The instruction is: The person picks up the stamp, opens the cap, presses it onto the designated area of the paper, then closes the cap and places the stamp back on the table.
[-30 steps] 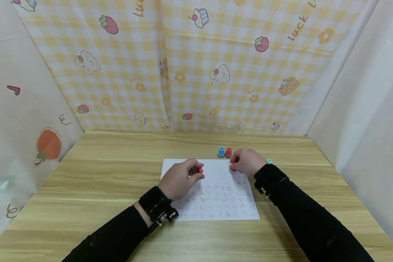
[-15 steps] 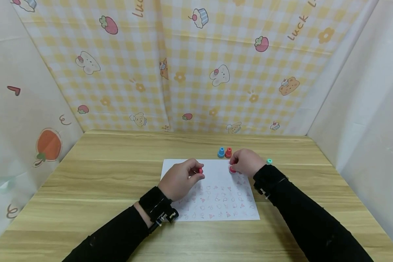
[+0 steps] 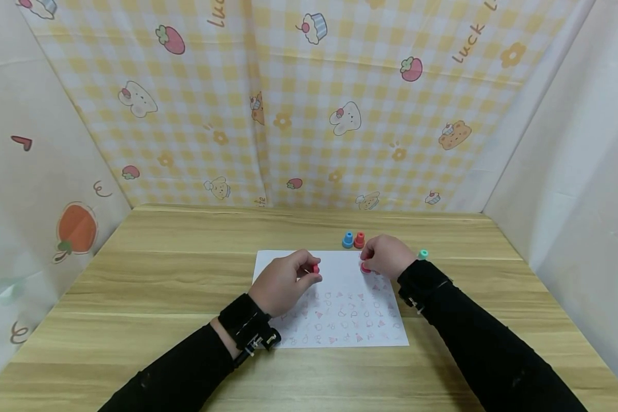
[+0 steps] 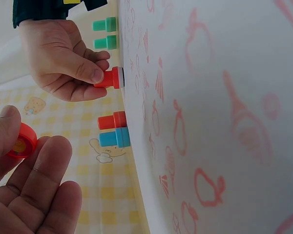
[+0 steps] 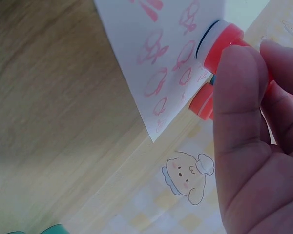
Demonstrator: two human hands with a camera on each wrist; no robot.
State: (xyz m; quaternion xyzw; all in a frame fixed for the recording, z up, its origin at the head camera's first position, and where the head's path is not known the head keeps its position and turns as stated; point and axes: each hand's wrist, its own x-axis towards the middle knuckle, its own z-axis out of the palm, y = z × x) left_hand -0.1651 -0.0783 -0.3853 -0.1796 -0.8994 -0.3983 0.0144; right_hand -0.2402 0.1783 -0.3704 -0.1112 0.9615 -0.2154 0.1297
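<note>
A sheet of white paper (image 3: 340, 266) lies on the table, with rows of small pink-red stamped prints over its near half and right side. My right hand (image 3: 389, 256) pinches a red stamp (image 4: 107, 79) by its handle between thumb and fingers. Its pale, dark-edged base (image 5: 208, 41) is right at the paper near the far right corner. Over the paper's left part my left hand (image 3: 283, 283) holds a small red cap (image 4: 25, 141) between thumb and index finger, its hollow side showing in the left wrist view.
Just beyond the paper's far edge, a blue stamp (image 3: 347, 240) and another red stamp (image 3: 359, 240) stand side by side, capped. Green stamps (image 4: 105, 42) stand to the right of the right hand. Cloth hangs behind the wooden table (image 3: 185, 240) and along both sides.
My right hand has shifted very slightly toward me with the red stamp, uncovering a little more of a green stamp behind the wrist. The left hand stays in place with the cap.
</note>
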